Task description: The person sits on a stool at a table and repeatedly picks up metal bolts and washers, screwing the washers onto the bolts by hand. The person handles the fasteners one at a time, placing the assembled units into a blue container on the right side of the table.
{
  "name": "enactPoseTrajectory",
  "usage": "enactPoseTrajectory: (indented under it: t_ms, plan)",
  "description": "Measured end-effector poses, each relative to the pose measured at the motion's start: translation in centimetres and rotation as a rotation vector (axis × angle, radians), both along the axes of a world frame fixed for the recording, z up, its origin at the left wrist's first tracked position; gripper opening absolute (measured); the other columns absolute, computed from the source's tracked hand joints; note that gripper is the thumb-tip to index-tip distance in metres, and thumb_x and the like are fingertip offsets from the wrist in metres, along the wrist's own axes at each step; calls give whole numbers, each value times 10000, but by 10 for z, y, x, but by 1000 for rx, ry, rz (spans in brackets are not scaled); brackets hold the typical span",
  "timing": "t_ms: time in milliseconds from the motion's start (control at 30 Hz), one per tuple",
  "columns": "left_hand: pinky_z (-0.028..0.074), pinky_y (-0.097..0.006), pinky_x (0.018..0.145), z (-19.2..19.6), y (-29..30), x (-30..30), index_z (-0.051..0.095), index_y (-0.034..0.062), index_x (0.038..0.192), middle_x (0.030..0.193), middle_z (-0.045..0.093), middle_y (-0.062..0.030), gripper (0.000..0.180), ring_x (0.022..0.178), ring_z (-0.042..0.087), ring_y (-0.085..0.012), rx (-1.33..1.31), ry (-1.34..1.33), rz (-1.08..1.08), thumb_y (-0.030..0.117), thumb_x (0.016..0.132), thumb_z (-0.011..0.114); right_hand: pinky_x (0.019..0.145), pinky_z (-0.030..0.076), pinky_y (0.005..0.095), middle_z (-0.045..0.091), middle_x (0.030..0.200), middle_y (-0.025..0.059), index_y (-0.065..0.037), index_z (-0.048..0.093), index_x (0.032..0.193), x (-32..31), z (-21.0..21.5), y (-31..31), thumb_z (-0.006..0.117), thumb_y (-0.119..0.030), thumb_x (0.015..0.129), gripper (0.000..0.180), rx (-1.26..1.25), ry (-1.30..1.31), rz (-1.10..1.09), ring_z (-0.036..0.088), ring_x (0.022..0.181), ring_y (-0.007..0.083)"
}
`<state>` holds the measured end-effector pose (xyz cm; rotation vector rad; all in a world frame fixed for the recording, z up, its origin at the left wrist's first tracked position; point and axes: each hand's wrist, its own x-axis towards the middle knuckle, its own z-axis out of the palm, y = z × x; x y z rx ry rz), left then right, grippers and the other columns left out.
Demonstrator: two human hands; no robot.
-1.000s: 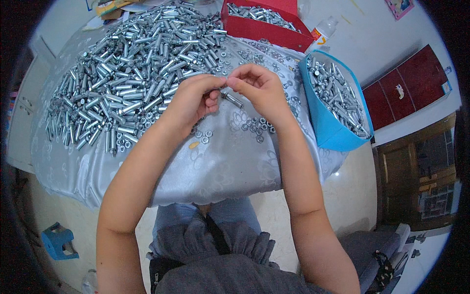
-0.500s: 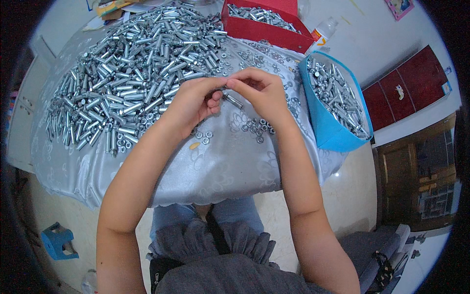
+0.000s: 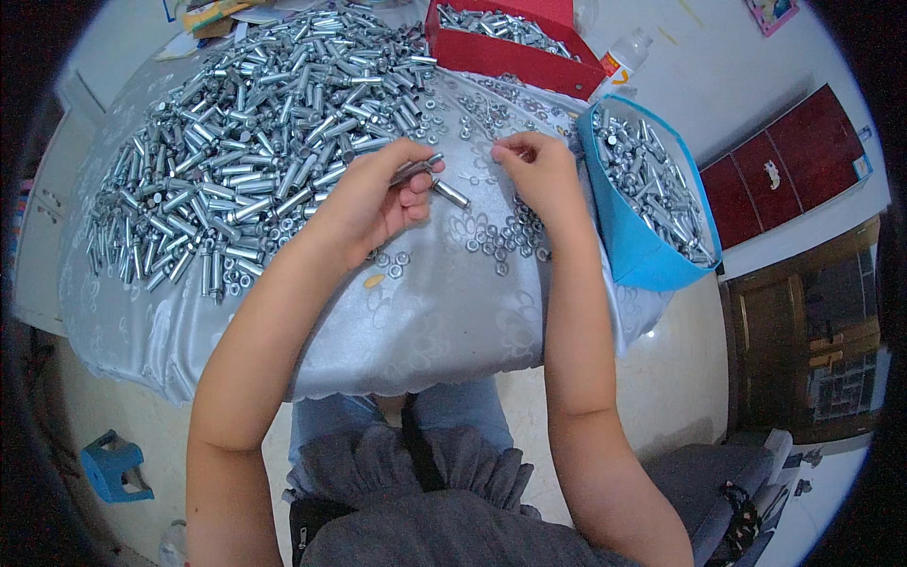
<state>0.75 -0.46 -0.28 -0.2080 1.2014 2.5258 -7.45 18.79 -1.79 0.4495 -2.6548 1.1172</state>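
Here, left hand point(image 3: 373, 203) gripping perhaps two metal bolts point(image 3: 430, 180), right hand point(image 3: 539, 175) pinched, contents unclear, one blue bin point(image 3: 642, 255).

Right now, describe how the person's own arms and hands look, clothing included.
Both forearms are bare from the elbows down: no sleeves, gloves, watch or bracelets show. The left hand and right hand carry no visible rings. Any sleeve ends above the elbow, out of clear view. A grey gathered garment covers the lap below.

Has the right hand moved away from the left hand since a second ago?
Yes. The right hand has parted from the left hand, shifting toward the blue bin.
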Motion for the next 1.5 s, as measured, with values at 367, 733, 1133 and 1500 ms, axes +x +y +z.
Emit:
enactPoseTrajectory:
  t_ms: [367, 733, 1133, 1500]
  plan:
    - [340, -213, 504, -6, -2, -2, 534, -18, 864, 588, 420, 20, 264, 522, 384, -78, -34, -31, 0, 231, 777, 541, 709, 452, 371, 600, 824, 195, 1, 628, 833, 0, -5, -2, 634, -160, 686, 218, 181, -59, -36, 581, 787, 326]
    - [317, -215, 505, -7, -2, -2, 538, -26, 865, 600, 420, 23, 252, 534, 371, -77, -41, 60, -20, 217, 801, 530, 724, 446, 373, 587, 831, 198, 11, 620, 825, -7, -14, 0, 623, -150, 702, 202, 227, -15, -29, 570, 790, 335]
    - [322, -203, 495, -10, -1, -3, 545, -5, 841, 604, 430, 29, 220, 528, 379, -69, -78, 39, 10, 212, 813, 521, 633, 452, 221, 628, 758, 52, -6, 630, 862, 21, 14, -29, 641, -126, 756, 160, -414, -187, 404, 569, 692, 91]
    - [331, -209, 487, -10, -1, -5, 522, 52, 782, 603, 429, 27, 145, 518, 375, -66, -64, 37, 65, 193, 811, 515, 678, 460, 226, 637, 818, 65, -2, 624, 936, 27, 14, -33, 641, -98, 752, 209, -487, -208, 464, 583, 748, 104]
